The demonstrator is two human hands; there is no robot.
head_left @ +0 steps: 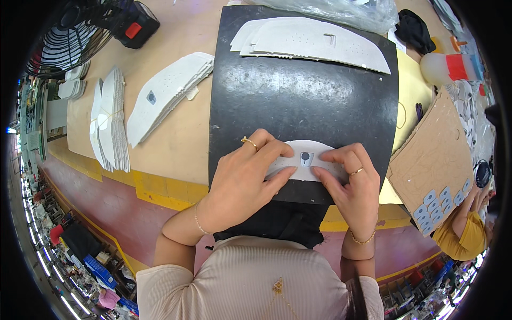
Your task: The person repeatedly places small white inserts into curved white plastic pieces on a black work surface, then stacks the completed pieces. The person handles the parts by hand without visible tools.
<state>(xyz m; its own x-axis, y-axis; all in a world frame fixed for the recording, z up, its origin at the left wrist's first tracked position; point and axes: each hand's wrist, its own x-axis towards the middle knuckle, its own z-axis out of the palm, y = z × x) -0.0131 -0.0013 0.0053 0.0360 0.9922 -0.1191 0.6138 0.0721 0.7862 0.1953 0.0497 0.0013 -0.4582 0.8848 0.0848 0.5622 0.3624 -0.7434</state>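
Note:
A white curved cut piece lies near the front edge of a black work mat. A small grey patch with a dark shape sits in its middle. My left hand lies flat over the piece's left half, fingertips next to the patch. My right hand presses the right half, index finger pointing at the patch. Both hands wear gold rings and bracelets.
A stack of white cut pieces lies at the mat's far end under a clear plastic bag. More white stacks lie on the tan table at left. A brown cardboard sheet with grey patches sits at right, beside another person's sleeve.

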